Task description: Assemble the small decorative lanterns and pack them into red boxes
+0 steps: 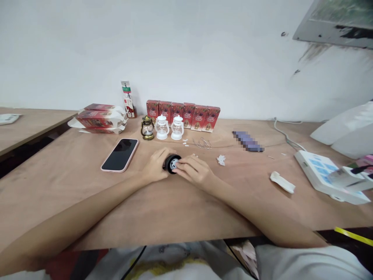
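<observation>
My left hand (156, 166) is closed around a black mini lantern (168, 164), tipped so that its round underside faces me. Inside the dark rim sits a pale disc-like insert (174, 163) with dark marks. The fingers of my right hand (196, 170) are pinched together at the insert's right side; whatever lies between their tips is too small to make out. Beyond my hands stand a bronze-coloured lantern (147, 128) and two white lanterns (162, 127), all upright.
Several red boxes (201, 118) line the wall, with more red cartons (97, 118) at left beside a bottle (130, 105). A phone (120, 154) lies left of my hands. Wire pieces (203, 144), white bits (221, 160) and a power strip (326, 175) are to the right.
</observation>
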`<state>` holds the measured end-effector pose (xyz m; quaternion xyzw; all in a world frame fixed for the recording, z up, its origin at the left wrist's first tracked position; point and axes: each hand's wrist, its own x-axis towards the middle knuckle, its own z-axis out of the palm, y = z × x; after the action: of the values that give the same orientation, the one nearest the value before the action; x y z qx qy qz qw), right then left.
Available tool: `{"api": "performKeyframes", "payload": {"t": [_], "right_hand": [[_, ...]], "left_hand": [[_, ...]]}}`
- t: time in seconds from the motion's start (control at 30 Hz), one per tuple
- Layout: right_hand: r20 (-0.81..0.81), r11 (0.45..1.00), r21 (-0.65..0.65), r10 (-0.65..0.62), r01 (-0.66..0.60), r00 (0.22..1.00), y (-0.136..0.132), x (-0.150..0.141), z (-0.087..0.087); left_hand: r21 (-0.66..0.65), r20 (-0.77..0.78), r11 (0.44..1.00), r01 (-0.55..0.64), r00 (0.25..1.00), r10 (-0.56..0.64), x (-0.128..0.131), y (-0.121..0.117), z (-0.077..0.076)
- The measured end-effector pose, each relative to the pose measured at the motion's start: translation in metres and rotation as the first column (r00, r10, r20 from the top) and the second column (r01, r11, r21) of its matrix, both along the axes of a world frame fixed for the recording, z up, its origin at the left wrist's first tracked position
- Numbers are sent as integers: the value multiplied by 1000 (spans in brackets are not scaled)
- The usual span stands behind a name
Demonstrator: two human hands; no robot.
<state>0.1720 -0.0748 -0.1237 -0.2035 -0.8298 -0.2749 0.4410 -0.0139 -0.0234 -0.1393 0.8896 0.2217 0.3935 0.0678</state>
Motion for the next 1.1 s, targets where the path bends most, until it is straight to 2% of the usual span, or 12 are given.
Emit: {"api": "performKeyframes", "payload": {"t": [0.13,0.33,0.5,0.63,0.77,0.97,1.1], "right_hand": [[75,985,166,-66,53,995,3,0,-6],[101,983,133,-141,127,985,3,0,-11],[89,956,258,-168,140,982,0,-2,-7],[88,944,282,-202,170,976,-4,-5,-3],[83,954,257,-182,156,980,-5,-4,-1],[110,942,316,-153,111,982,-6,-1,1],[138,946,309,-145,96,980,-6,-3,1]], "left_hand": [[-9,-4,1000,-17,1000,17,0,1,-1],[-12,51,999,-49,997,49,1,0,-1],[-16,28,997,-76,997,76,2,-1,0],[-24,8,995,-96,995,96,2,-1,1],[2,-4,996,-84,996,84,2,-1,1],[-10,-35,991,-131,991,131,2,-2,2],[-5,-25,994,-112,993,112,3,-2,2]]}}
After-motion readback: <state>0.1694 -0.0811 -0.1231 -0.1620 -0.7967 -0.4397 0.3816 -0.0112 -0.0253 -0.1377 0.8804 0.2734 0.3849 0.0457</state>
